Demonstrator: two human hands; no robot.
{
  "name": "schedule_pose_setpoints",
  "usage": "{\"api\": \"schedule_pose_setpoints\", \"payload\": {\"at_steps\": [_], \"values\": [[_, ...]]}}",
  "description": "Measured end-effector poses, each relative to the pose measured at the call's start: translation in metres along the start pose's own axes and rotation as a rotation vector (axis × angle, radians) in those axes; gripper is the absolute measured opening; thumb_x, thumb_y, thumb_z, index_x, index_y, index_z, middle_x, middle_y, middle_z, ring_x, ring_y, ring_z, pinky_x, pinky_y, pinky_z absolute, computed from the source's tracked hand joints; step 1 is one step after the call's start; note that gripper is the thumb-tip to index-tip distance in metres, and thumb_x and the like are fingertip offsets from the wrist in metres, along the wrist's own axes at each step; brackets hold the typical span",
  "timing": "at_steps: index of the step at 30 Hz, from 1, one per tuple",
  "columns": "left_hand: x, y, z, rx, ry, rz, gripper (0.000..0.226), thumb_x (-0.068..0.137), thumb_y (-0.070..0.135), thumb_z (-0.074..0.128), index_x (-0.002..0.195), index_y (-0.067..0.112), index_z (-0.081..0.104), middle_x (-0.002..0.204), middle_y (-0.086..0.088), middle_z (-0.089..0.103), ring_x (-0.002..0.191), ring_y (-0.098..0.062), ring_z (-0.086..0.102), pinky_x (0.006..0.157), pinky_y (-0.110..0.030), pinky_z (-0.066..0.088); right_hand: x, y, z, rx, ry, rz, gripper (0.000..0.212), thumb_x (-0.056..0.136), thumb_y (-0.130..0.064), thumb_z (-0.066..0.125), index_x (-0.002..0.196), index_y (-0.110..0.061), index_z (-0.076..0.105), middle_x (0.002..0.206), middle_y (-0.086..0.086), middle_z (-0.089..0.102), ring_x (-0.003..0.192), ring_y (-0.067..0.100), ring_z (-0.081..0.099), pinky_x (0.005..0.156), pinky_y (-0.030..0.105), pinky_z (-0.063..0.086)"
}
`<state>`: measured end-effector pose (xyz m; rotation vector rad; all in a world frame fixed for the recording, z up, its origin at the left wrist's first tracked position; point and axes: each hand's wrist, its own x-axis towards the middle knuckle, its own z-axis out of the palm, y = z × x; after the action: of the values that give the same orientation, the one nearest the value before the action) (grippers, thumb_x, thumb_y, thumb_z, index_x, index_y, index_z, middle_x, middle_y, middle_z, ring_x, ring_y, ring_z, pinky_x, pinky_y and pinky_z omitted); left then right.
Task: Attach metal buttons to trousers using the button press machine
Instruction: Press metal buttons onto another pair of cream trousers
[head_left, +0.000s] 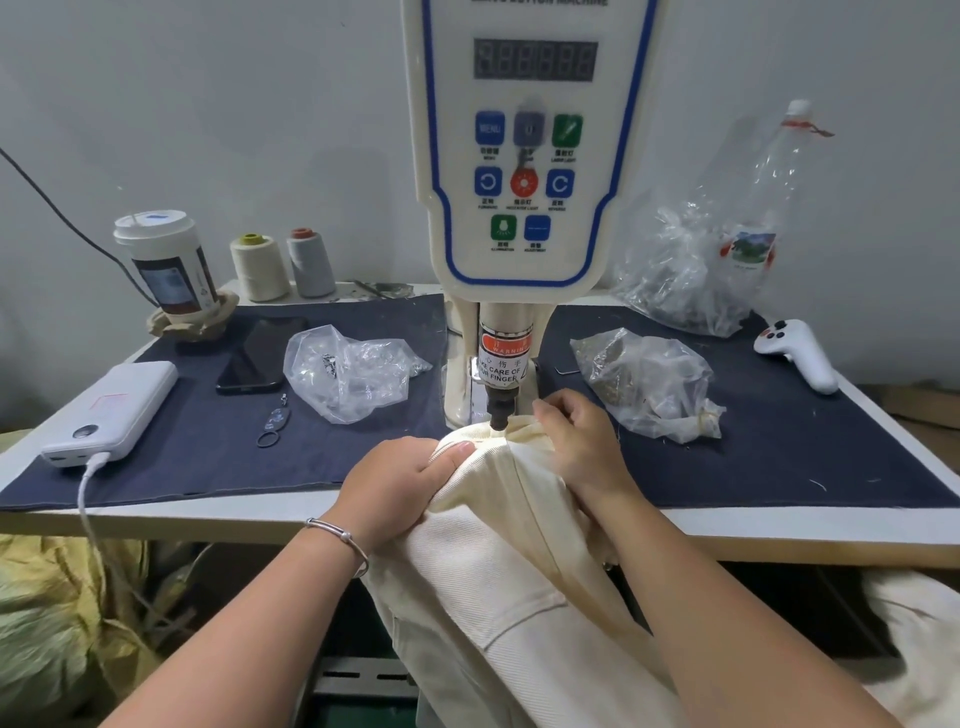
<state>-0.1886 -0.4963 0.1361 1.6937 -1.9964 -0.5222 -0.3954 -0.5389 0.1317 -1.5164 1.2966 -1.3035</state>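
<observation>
Head view: cream trousers (498, 525) lie bunched directly under the machine (524, 171) punch (500, 413). Left hand (400, 480) and right hand (582, 447), fingers curled, grip the fabric on either side.

Single head-worn view, wide-angle, looked forward and down, close over worktop (322, 512); button press machine (527, 171) rose at 12 o'clock, near.

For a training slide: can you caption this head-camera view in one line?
Both hands, left and right, grip cream trousers under the button press machine punch.
</observation>
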Motion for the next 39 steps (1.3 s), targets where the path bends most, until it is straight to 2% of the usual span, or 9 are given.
{"api": "schedule_pose_setpoints", "payload": {"at_steps": [3, 7, 9, 12, 15, 22, 31, 35, 39], "values": [[-0.001, 0.001, 0.0, 0.038, -0.016, -0.019, 0.056, 0.101, 0.052, 0.039, 0.058, 0.017, 0.04, 0.056, 0.004, 0.046, 0.054, -0.012, 0.04, 0.056, -0.033, 0.031, 0.001, 0.001, 0.0, -0.005, 0.018, -0.003, 0.013, 0.093, -0.02, 0.059, 0.08, -0.019, 0.059, 0.073, -0.007, 0.06, 0.061, -0.009, 0.054, 0.057, 0.006, 0.04], [0.002, 0.003, -0.003, 0.037, -0.062, -0.034, 0.049, 0.103, 0.04, 0.04, 0.062, 0.013, 0.042, 0.06, -0.004, 0.049, 0.056, -0.014, 0.04, 0.057, -0.034, 0.031, 0.002, 0.003, -0.001, -0.028, 0.026, 0.011, 0.008, 0.092, -0.02, 0.06, 0.083, -0.019, 0.059, 0.08, -0.005, 0.061, 0.064, -0.009, 0.055, 0.059, 0.006, 0.042], [0.003, 0.003, -0.006, 0.025, -0.086, -0.047, 0.049, 0.101, 0.04, 0.039, 0.059, 0.015, 0.037, 0.058, -0.005, 0.048, 0.054, -0.015, 0.039, 0.057, -0.034, 0.031, 0.003, 0.003, -0.001, -0.04, 0.026, 0.017, 0.007, 0.091, -0.02, 0.061, 0.084, -0.02, 0.059, 0.081, -0.005, 0.062, 0.066, -0.005, 0.056, 0.06, 0.006, 0.042], [0.005, 0.004, -0.01, 0.015, -0.126, -0.076, 0.044, 0.088, 0.047, 0.034, 0.055, 0.017, 0.033, 0.053, 0.0, 0.045, 0.05, -0.013, 0.037, 0.056, -0.034, 0.03, 0.002, 0.002, -0.001, -0.044, 0.036, 0.013, 0.007, 0.091, -0.018, 0.06, 0.084, -0.019, 0.059, 0.081, -0.005, 0.061, 0.07, 0.001, 0.055, 0.061, 0.005, 0.042], [0.005, 0.002, -0.011, 0.036, -0.139, -0.072, 0.046, 0.094, 0.042, 0.038, 0.056, 0.018, 0.033, 0.053, 0.002, 0.042, 0.053, -0.014, 0.036, 0.057, -0.034, 0.03, 0.002, 0.001, 0.0, -0.045, 0.035, 0.018, 0.007, 0.091, -0.016, 0.06, 0.084, -0.019, 0.059, 0.081, -0.005, 0.061, 0.069, 0.001, 0.054, 0.06, 0.006, 0.041], [0.005, 0.004, -0.011, 0.04, -0.138, -0.06, 0.036, 0.078, 0.046, 0.032, 0.058, 0.016, 0.031, 0.057, 0.0, 0.038, 0.056, -0.016, 0.032, 0.057, -0.035, 0.027, 0.002, -0.001, 0.0, -0.069, 0.047, 0.011, 0.004, 0.091, -0.015, 0.059, 0.09, -0.011, 0.061, 0.082, -0.004, 0.061, 0.072, 0.004, 0.054, 0.06, 0.006, 0.041], [0.001, 0.003, -0.009, 0.066, -0.108, -0.035, 0.038, 0.081, 0.047, 0.031, 0.06, 0.016, 0.032, 0.059, 0.0, 0.039, 0.057, -0.016, 0.032, 0.057, -0.035, 0.026, 0.002, 0.003, -0.001, -0.078, 0.049, 0.022, 0.009, 0.092, -0.018, 0.059, 0.084, -0.022, 0.059, 0.082, -0.005, 0.062, 0.072, 0.002, 0.054, 0.061, 0.011, 0.04], [0.002, 0.001, -0.008, 0.054, -0.092, -0.035, 0.047, 0.098, 0.039, 0.041, 0.058, 0.016, 0.034, 0.059, 0.002, 0.041, 0.058, -0.016, 0.034, 0.058, -0.035, 0.028, 0.001, 0.0, -0.001, -0.085, 0.053, 0.033, 0.005, 0.091, -0.017, 0.059, 0.087, -0.017, 0.06, 0.084, -0.003, 0.063, 0.075, 0.005, 0.056, 0.062, 0.012, 0.041], [0.001, 0.002, -0.008, 0.038, -0.079, -0.048, 0.048, 0.099, 0.04, 0.042, 0.058, 0.016, 0.034, 0.06, 0.001, 0.041, 0.06, -0.017, 0.035, 0.059, -0.035, 0.029, 0.001, -0.003, 0.0, -0.094, 0.045, 0.04, 0.005, 0.091, -0.015, 0.059, 0.086, -0.015, 0.06, 0.082, -0.003, 0.062, 0.073, 0.005, 0.055, 0.059, 0.005, 0.04]]}}
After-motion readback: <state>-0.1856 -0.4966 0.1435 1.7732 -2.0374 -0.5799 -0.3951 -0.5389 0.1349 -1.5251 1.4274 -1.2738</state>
